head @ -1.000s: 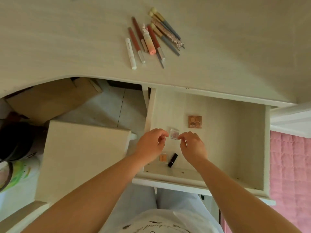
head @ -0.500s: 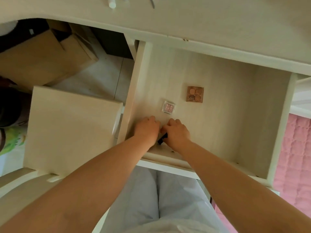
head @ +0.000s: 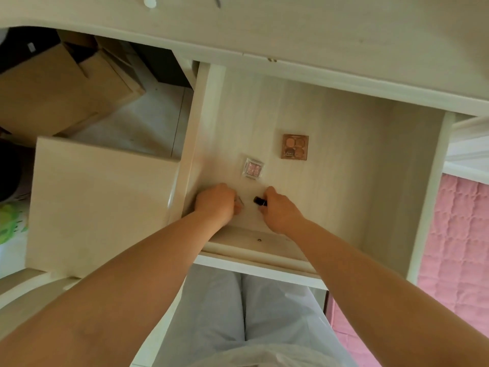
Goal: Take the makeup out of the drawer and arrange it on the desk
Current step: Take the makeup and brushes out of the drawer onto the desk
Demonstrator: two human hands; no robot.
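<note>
The black lipstick tube (head: pixel 259 201) lies near the front of the open drawer (head: pixel 344 181), and the right hand (head: pixel 281 211) has its curled fingers closed round the tube's near end, so only the dark far end pokes out to the left of the knuckles. Just left of that grip, apart from it by a strip of bare drawer floor, the left hand (head: pixel 218 203) is curled too, knuckles up, with a sliver of some small item showing at its fingertips; what the item is cannot be told, as the hand hides nearly all of it.

Beyond the two hands, deeper in the drawer, sits a small clear-cased pink eyeshadow compact (head: pixel 253 168), roughly between them and a little farther back. Farther still and to the right of the lipstick grip lies a brown four-pan eyeshadow palette (head: pixel 295 146), flat on the drawer floor, apart from the compact.

Past the drawer's back runs the edge of the desk (head: pixel 317 30), where the tips of a white tube (head: pixel 149 0) and a thin dark stick (head: pixel 217 1) just reach into view at the top. Left of the left hand stands a pale wooden panel (head: pixel 100 207), and behind it cardboard boxes (head: pixel 66 83) rest on the floor. To the right of the drawer is a pink quilted cover (head: pixel 460 247). Below the forearms the person's light grey trousers (head: pixel 238 313) show.
</note>
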